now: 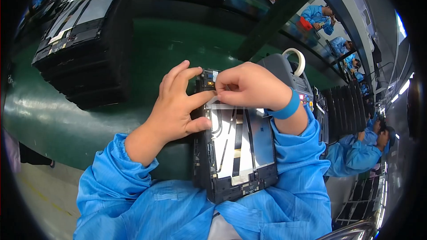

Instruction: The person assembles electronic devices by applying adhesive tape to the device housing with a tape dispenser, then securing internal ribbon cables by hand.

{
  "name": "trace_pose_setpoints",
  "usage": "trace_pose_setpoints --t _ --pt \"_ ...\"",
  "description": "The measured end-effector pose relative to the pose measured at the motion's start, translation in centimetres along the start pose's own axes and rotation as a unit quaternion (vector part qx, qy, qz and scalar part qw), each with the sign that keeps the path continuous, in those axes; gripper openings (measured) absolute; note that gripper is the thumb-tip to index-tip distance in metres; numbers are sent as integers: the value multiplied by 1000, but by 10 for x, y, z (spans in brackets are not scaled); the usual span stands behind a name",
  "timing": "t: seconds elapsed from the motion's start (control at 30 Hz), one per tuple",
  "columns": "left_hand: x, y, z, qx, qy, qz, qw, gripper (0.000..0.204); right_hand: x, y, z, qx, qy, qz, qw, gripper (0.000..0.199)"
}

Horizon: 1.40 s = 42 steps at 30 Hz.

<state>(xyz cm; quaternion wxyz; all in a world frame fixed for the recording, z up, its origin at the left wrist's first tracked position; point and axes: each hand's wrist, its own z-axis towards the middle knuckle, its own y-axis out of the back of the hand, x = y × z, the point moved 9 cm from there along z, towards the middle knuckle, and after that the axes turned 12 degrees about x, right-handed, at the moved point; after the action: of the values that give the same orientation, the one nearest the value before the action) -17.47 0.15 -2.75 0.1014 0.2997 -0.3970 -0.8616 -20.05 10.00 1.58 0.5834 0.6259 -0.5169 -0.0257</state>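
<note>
The right hand [253,86] has thumb and forefinger closed in a pinch, apparently on a pale, translucent thin strip [221,106]. The left hand [180,106] is open, its fingers spread, forefinger reaching to the strip beside the pinch, thumb over the panel's left edge.

Beneath them lies a black-framed, flat rectangular electronic unit with a shiny silver panel [264,138], on a thick black base against the person's front. Its long axis runs away from the body, leaning slightly left; the right grip is over its far end, so most of the unit lies nearer the body. The right hand reaches farther across it; the left keeps to its left side.

Beyond are a grey machine with coloured buttons [272,65], a white ring-shaped roll [301,62] and, left on the glossy green worktop [160,40], a tall stack of black-framed units [104,66].
</note>
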Motion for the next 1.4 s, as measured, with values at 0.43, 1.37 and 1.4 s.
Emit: trace_pose_setpoints --t 0.43,1.37,1.4 --pt "3 -3 -4 4 8 -35 999 63 -44 -3 -21 -124 -127 142 974 17" --pt "4 -6 -1 30 19 -36 999 63 -36 8 33 72 -147 -97 982 18" --pt "4 -6 0 30 21 -31 999 59 -36 9 32 71 -155 -110 979 19"
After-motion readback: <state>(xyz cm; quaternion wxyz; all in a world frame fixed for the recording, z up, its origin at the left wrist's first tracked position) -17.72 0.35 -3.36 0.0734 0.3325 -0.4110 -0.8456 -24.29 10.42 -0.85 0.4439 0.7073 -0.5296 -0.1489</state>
